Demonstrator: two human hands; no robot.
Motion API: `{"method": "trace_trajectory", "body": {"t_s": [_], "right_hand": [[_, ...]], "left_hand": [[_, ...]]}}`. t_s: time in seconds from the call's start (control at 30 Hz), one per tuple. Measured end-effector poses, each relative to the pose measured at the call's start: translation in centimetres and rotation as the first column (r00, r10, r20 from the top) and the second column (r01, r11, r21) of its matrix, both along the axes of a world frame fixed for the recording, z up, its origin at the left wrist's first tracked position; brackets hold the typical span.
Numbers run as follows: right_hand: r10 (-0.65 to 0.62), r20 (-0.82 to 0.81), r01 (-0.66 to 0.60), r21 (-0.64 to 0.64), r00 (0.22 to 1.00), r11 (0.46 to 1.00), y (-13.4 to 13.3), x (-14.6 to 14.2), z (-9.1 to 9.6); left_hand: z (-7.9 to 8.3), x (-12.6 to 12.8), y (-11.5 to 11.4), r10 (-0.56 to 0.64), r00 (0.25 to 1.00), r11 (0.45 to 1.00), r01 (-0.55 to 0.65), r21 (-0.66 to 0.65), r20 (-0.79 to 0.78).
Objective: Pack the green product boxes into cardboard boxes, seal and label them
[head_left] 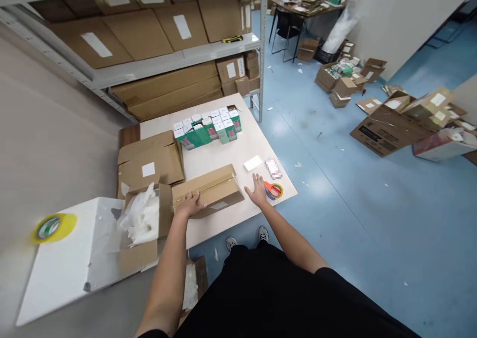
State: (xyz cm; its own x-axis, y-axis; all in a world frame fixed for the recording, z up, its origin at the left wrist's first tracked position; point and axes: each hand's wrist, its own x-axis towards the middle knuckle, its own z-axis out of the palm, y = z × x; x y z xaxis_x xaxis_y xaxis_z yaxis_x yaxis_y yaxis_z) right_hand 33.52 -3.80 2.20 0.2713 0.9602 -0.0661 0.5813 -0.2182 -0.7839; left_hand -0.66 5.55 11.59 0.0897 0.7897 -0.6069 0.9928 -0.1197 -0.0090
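Note:
A long closed cardboard box (208, 186) lies on the pale table (238, 149) in front of me, with a white label on its near side. My left hand (189, 205) rests on the left part of its top, fingers spread. Just past the box's right end, my right hand (257, 191) is held open with fingers apart and nothing in it. Close beside that hand lies an orange tape dispenser (274, 189) with a yellow roll. Beyond the hand are a white card (253, 163) and a small blurred-out item (273, 168).
Several green-and-white small boxes (208, 126) stand grouped at the table's back. To the left are a flattened carton (149, 159), an open carton (166, 211) with white packing, and a yellow tape roll (48, 227). Shelving (179, 54) holds cartons; more boxes (383, 129) sit on the floor.

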Motion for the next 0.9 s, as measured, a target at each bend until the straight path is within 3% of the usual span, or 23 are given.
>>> {"method": "trace_trajectory", "body": {"t_s": [0.23, 0.37, 0.47, 0.57, 0.67, 0.83, 0.9], "right_hand": [[-0.135, 0.029, 0.138, -0.195, 0.99, 0.971, -2.6, 8.2, -5.6], [-0.062, 0.092, 0.092, -0.373, 0.994, 0.923, -3.5, 9.2, -8.6], [-0.057, 0.179, 0.132, -0.443, 0.982, 0.887, -3.4, 8.4, -9.7], [-0.145, 0.176, 0.216, -0.508, 0.974, 0.834, -2.8, 7.8, -9.9], [-0.19, 0.145, 0.238, -0.525, 0.971, 0.817, -2.4, 7.9, -9.2], [-0.225, 0.06, 0.228, -0.447, 0.972, 0.865, -2.9, 8.3, -7.0], [-0.224, -0.018, 0.203, -0.351, 0.974, 0.914, -3.0, 7.9, -5.8]], "left_hand": [[-0.5, -1.1, 1.6, -0.099, 0.994, 0.995, 0.098, -0.022, -0.035], [-0.8, -1.5, 1.2, -0.114, 0.992, 0.993, 0.112, -0.021, -0.062], [-1.0, -1.6, 0.5, -0.115, 0.992, 0.993, 0.114, -0.009, -0.056], [-0.9, -1.3, 0.1, -0.107, 0.994, 0.994, 0.107, -0.015, -0.035], [-0.5, -0.8, -0.1, -0.08, 0.996, 0.996, 0.078, -0.032, -0.033], [0.2, 0.2, -0.4, -0.031, 0.999, 0.998, 0.03, -0.056, -0.026], [0.5, 0.5, -0.5, -0.017, 1.0, 0.998, 0.016, -0.057, -0.017]]}}
